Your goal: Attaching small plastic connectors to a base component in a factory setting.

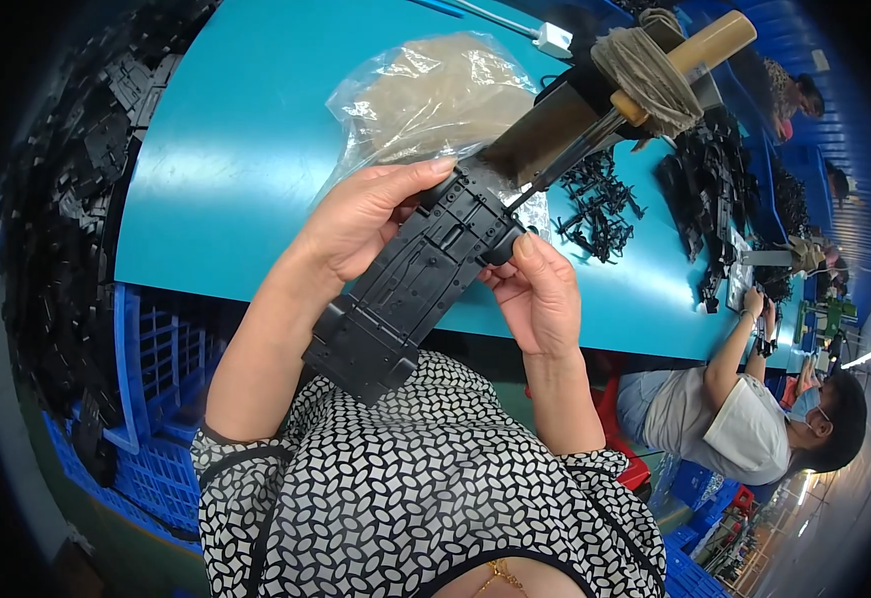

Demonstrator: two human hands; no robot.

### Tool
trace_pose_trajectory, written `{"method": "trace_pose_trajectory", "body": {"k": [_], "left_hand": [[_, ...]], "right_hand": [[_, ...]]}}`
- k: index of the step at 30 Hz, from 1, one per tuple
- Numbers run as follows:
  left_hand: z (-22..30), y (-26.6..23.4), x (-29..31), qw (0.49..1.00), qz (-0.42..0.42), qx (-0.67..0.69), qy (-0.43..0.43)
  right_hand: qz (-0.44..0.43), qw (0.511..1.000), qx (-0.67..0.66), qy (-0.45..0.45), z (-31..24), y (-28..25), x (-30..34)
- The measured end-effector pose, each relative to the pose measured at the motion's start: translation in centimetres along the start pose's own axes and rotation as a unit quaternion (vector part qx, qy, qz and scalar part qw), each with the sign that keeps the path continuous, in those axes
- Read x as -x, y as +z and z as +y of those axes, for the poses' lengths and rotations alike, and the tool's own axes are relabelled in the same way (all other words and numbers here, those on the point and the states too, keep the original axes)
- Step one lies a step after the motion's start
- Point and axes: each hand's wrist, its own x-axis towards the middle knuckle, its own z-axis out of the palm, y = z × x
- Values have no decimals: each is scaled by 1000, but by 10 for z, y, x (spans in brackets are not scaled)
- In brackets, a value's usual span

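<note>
Between my two hands I hold a black plastic chassis (411, 274), a long flat moulded piece with wheel-like rounded parts at its corners. My left hand (371, 209) grips its far left corner, thumb on top. At the far right corner my right hand (538, 284) pinches the rounded part between thumb and fingers. The chassis slants toward my body over the table's near edge. Just above its far end is the thin tip of a mounted tool (580, 149), a dark shaft with cloth wrapped round its upper part. Whether the tip touches the chassis I cannot tell.
A clear plastic bag (426, 100) lies on the blue table (226, 179). Small black parts (600, 204) are heaped at right, larger black pieces (705, 179) beyond. Blue crates (156, 369) and piled black parts (77, 199) stand at left. A co-worker (734, 419) sits at right.
</note>
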Motion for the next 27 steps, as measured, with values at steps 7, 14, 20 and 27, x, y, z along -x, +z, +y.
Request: {"method": "trace_pose_trajectory", "body": {"k": [7, 14, 20, 27], "left_hand": [[0, 0, -1, 1000, -2, -3, -2], [0, 1, 0, 1000, 1, -2, -2], [0, 2, -1, 1000, 6, -5, 6], [0, 1, -2, 1000, 4, -4, 3]], "right_hand": [[-6, 1000, -4, -7, 1, -2, -1], [-5, 1000, -8, -7, 1, -2, -1], [3, 1000, -13, -5, 1, -2, -1], [-5, 1000, -14, -7, 2, -3, -1]]}}
